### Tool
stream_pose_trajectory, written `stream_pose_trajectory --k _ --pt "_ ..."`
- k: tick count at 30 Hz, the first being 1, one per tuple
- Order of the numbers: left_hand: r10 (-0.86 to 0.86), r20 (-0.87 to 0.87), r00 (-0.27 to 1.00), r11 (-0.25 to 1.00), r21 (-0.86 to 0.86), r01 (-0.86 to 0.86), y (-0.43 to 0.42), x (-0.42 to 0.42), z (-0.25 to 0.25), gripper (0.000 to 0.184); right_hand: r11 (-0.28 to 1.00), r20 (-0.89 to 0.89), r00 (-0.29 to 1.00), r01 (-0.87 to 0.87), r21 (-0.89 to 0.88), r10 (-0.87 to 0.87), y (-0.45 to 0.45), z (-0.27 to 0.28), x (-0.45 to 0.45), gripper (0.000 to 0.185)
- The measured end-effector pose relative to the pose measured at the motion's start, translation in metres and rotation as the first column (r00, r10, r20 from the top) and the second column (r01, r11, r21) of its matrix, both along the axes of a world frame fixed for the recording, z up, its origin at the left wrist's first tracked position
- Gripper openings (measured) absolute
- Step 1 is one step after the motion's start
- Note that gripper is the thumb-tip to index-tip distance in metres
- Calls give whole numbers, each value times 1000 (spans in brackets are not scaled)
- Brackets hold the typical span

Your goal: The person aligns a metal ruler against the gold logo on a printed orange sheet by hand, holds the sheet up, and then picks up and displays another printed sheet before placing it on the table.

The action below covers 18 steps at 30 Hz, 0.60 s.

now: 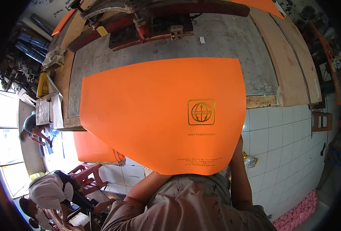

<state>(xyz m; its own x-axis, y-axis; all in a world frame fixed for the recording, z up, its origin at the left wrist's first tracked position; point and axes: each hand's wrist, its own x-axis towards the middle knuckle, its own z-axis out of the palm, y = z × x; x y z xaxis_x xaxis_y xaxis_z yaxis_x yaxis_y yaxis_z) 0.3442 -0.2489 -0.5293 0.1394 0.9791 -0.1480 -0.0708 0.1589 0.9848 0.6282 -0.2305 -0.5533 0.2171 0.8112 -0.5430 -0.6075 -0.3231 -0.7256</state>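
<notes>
A large orange cover sheet [147,104] spreads in front of my body, slightly bowed, its near edge against my shirt. Gold print on it shows a square globe logo [201,112] reading "BINTANG", with a line of words and an address below. My left forearm [149,187] goes beneath the sheet's near edge, and that hand is hidden. Along the sheet's right edge my right forearm [239,175] reaches up. Only a sliver of my right hand or wrist [239,143] shows there; its fingers are covered, so their grip is not visible.
Beyond the sheet stands a press with a red metal frame [142,29] over a grey metal bed [232,42]. More orange sheets [95,148] lie lower left, near a red stool [87,179]. Two people, one in a white shirt [49,190], are at left. White tiles [266,134] cover the floor.
</notes>
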Motion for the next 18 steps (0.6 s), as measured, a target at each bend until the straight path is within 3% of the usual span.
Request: stream_pose_trajectory --k 18 --pt "17 2 1000 1000 7 -17 3 5 0 73 998 -112 992 63 -13 -64 -4 -14 4 28"
